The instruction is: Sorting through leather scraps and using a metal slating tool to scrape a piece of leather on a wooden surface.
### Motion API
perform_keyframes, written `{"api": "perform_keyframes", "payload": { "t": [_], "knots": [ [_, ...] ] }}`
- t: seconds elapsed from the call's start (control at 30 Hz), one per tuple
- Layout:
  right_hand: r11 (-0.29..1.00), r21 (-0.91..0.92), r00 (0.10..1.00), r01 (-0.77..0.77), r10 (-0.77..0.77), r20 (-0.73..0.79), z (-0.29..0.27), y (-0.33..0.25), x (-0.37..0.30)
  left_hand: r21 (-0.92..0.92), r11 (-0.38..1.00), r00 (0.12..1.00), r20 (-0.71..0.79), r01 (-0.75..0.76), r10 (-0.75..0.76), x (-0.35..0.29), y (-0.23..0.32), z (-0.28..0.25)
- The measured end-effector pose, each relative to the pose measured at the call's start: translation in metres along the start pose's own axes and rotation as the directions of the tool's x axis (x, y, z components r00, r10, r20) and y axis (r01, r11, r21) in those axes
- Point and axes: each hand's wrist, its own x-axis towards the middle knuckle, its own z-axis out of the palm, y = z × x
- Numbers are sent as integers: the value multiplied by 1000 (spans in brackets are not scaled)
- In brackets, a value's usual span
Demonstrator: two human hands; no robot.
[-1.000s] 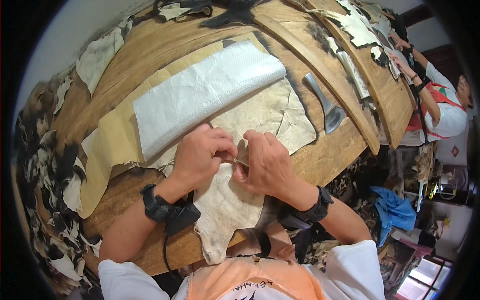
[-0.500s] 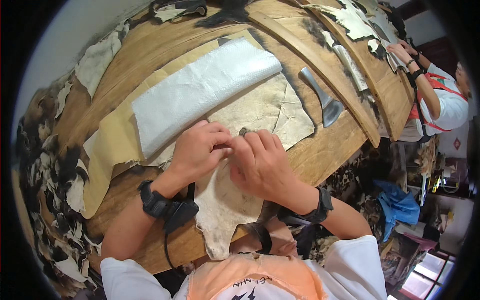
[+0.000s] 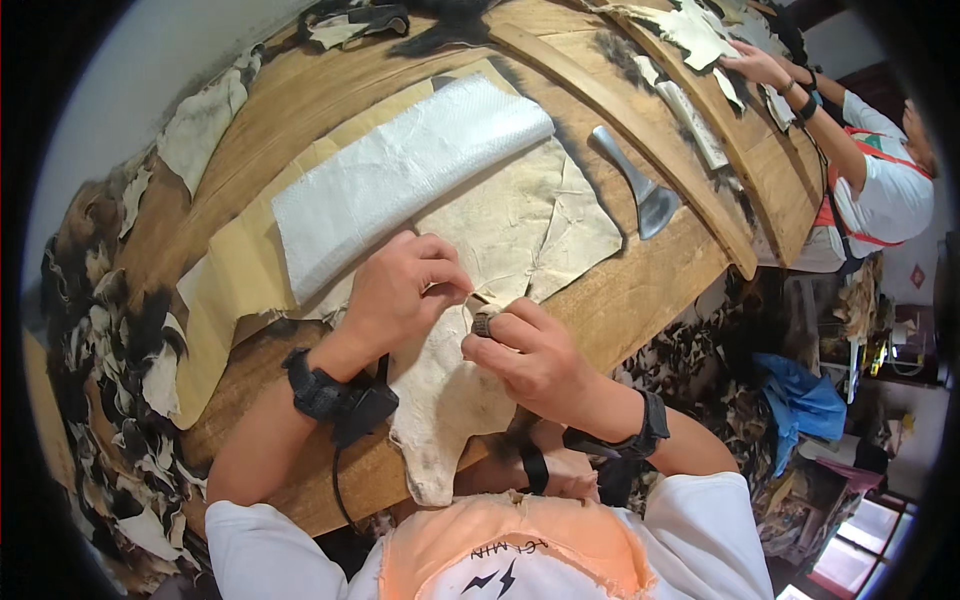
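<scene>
A pale, dried animal hide [image 3: 515, 235] lies across the table in front of me, its narrow end hanging toward my body. Over its middle, my left hand [image 3: 405, 285] is closed, thumb and forefinger pinched at what looks like a thin pale thread against the hide. Close beside it, to the right, my right hand [image 3: 535, 360] is curled with its fingertips on the hide. A dark, textured thimble-like ring [image 3: 482, 324] sits on one of its fingers. Whatever the right fingertips grip is hidden. Next to a small dark gap in the hide, both hands stay slightly apart.
A folded white woven sheet [image 3: 400, 175] lies over tan paper [image 3: 225, 290] beyond my left hand. A metal tool with a flared blade [image 3: 640, 190] rests near a long wooden strip [image 3: 630, 140]. Fur scraps [image 3: 110, 400] heap at left. A co-worker [image 3: 860, 150] handles hides at far right.
My right hand has moved down and slightly right, away from my left, uncovering the ring and dark gap. The co-worker's hands have shifted left onto another pale hide.
</scene>
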Motion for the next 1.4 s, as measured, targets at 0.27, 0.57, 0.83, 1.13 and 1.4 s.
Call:
{"api": "perform_keyframes", "payload": {
  "t": [0.27,0.57,0.83,1.13,1.4],
  "knots": [
    [998,34,998,-56,56,-9,-2,-5,-11,13,998,996,73,-61,60,-2,-2,-6],
    [983,179,994,44,-25,-107,-3,-10,-16,-10,1000,997,81,-15,16,-3,2,-5],
    [985,126,992,-121,123,-5,2,-6,-18,-28,1000,994,112,9,-6,-1,6,-7],
    [965,-154,972,-212,224,70,-22,0,-17,27,1000,998,55,8,-10,-7,11,-5],
    [903,232,916,-363,391,-90,-22,10,-2,-268,947,984,29,176,-175,-8,7,-5]
  ]
}}
